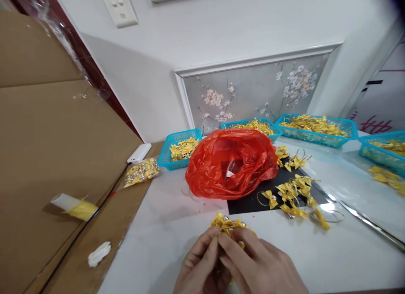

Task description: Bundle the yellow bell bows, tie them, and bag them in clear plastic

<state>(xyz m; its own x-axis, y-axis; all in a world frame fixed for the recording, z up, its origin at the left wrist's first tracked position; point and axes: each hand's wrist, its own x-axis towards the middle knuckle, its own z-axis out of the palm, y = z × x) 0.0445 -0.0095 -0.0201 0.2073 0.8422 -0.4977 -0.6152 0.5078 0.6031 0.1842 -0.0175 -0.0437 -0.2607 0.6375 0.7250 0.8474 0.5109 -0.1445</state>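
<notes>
The left hand point(201, 264) and right hand point(262, 264) are bare down to the view's lower edge, with slender fingers point(236, 251) and smoothly rounded knuckles.

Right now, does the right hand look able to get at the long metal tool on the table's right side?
Probably yes: nothing seems to stand between the right hand and the long metal tool, though the hand is busy at the yellow bows and should leave them first.
</notes>
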